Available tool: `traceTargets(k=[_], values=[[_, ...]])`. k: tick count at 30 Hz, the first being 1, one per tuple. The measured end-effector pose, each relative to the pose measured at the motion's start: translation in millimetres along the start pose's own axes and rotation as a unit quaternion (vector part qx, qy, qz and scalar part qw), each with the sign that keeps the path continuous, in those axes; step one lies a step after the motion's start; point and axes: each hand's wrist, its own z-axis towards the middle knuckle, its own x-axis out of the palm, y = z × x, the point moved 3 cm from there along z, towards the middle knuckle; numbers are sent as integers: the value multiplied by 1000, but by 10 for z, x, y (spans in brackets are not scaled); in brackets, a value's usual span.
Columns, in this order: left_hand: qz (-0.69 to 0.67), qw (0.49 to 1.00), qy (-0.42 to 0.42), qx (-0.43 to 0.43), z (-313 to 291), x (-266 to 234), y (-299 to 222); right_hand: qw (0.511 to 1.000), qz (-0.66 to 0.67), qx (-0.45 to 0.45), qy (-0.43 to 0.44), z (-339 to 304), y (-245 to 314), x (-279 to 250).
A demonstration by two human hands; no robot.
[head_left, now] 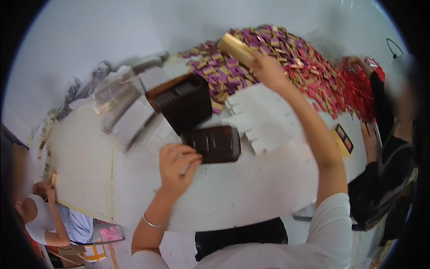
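My left hand (176,169) pinches the near left edge of a shallow dark brown plastic tray (217,144), tilted above the white table. My right hand (268,71) reaches far out and grips the end of a long gold box (236,49), over a heap of small purple-and-gold pieces (224,74). Just behind the tray stands a tall stack of nested brown trays (188,101). A flat white notched cardboard sheet (268,112) lies beneath my right forearm.
White boxes (134,119) and clear wrapping sit left of the stack. The heap runs right into pink-and-gold pieces (309,67) and red crinkled strips (358,92). A co-worker's hand (369,141) rests near a filled gold box (343,140). Another person (49,197) sits at far left.
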Motion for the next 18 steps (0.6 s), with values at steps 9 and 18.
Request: traceTargets(k=[9, 18], values=[[-235, 939, -249, -12, -168, -557, -309, 956, -51, -235, 170, -3000, 468, -805], [-615, 572, 280, -464, -440, 225, -1253, 929, -43, -354, -100, -3180, 1014, -1065]])
